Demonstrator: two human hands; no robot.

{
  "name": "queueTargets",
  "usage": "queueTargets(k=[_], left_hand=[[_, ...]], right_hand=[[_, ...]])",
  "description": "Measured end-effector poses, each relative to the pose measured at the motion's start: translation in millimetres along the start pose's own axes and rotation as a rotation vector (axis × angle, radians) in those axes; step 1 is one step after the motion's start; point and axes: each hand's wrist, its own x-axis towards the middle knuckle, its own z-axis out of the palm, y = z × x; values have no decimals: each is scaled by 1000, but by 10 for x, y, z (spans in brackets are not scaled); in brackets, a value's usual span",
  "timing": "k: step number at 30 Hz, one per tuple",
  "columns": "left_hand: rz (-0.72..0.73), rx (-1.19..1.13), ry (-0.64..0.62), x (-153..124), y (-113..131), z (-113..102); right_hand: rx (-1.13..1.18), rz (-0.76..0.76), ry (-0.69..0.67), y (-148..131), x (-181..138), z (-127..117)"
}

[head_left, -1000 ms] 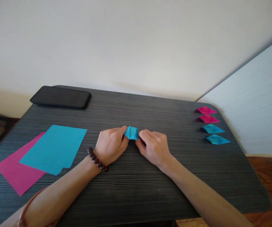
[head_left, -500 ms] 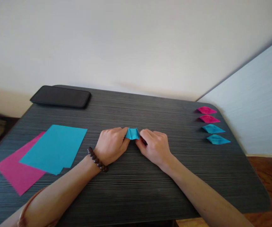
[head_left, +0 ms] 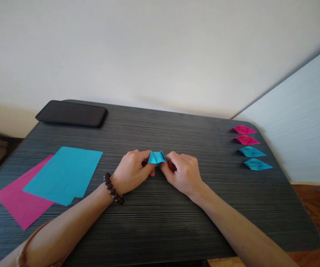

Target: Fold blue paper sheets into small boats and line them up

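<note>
My left hand (head_left: 132, 171) and right hand (head_left: 182, 172) have closed in, both pinching the blue fold (head_left: 156, 157), flatter now; spare sheets (head_left: 65, 172) at nine o'clock.

Matt blue folded paper (head_left: 156, 157) lies over a dark, finely ridged table (head_left: 160, 222); the phone (head_left: 71, 114) looks glossy black.

Folded paper (head_left: 156, 157) sits between the fingers of left hand (head_left: 130, 172) and right hand (head_left: 183, 174); sheets (head_left: 62, 174) lie left of them, a phone (head_left: 71, 114) behind-left, four folded shapes (head_left: 251, 151) well right

No legible text or labels.
</note>
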Motion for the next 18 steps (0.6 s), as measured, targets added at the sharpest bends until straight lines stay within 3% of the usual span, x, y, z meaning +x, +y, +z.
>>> queueTargets(k=[6,15,18], left_hand=[[32,-37,2,-16,1,-2],[66,-142,-36,6,5,-29],[54,-142,-64,12,14,-44]], right_hand=[[-16,-60,21,-6,20,-14],[153,57,54,5,-3,-6],[207,6,111,21,-13,3]])
